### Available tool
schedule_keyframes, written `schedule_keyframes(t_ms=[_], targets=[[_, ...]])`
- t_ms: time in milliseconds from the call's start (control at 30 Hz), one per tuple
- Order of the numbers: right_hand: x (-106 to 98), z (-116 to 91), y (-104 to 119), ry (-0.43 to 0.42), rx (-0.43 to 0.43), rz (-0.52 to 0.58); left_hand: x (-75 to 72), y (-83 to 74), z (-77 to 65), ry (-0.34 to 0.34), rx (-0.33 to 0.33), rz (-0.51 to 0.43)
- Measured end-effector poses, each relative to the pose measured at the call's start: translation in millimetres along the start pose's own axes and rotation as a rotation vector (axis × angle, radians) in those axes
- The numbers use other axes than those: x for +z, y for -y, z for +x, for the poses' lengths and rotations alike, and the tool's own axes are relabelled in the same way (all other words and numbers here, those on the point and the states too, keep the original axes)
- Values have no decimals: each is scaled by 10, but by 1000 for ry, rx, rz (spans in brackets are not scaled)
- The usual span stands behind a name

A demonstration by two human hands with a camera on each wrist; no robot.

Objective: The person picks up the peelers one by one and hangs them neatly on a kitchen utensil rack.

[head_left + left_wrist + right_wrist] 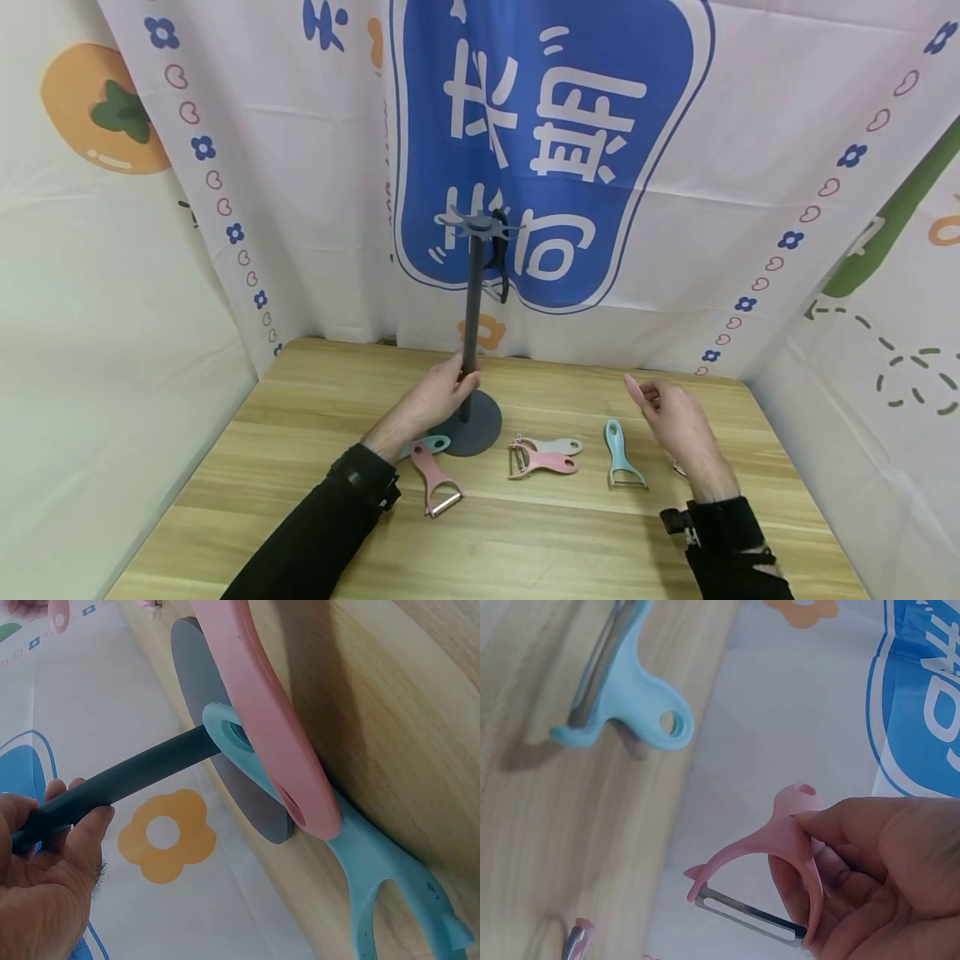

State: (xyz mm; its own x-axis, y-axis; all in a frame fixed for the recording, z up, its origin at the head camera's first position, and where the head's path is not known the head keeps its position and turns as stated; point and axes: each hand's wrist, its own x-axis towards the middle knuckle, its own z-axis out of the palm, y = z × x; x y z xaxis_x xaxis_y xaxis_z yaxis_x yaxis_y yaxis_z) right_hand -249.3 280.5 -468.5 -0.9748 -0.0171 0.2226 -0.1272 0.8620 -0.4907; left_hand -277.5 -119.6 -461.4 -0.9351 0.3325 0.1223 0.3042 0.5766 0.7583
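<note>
My left hand [437,393] grips the dark grey post [473,308] of a stand, low down near its round base [483,427]. Around the post, the fingers and thumb also show in the left wrist view. Between thumb and fingers my right hand [678,425] pinches a pink peeler [780,834] by its handle, above the right part of the table. Its blade faces away from the palm in the right wrist view. A black peeler [501,258] hangs from the stand's hooked top [478,223].
A pink peeler [430,473] lies across a blue one [435,444] beside the left wrist. Right of the base, a pink peeler [555,463] overlaps a pale grey one [566,446]. Another light blue peeler [616,446] lies near my right hand. A printed curtain [322,208] hangs behind the table.
</note>
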Motion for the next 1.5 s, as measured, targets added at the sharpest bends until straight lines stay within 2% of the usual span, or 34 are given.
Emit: schedule_keyframes(t_ms=[267, 600, 900, 1167, 1500], targets=[[-21, 23, 105, 41, 17, 75, -1, -3, -3, 2, -4, -11], [-30, 22, 171, 62, -41, 161, 1, -3, 0, 1, -10, -12], [-43, 44, 220, 53, -22, 244, 9, 16, 1, 1, -16, -20], [-47, 46, 267, 24, -52, 352, 14, 31, 12, 7, -5, -14], [-40, 55, 309, -15, -81, 411, 12, 23, 8, 6, -10, -18]])
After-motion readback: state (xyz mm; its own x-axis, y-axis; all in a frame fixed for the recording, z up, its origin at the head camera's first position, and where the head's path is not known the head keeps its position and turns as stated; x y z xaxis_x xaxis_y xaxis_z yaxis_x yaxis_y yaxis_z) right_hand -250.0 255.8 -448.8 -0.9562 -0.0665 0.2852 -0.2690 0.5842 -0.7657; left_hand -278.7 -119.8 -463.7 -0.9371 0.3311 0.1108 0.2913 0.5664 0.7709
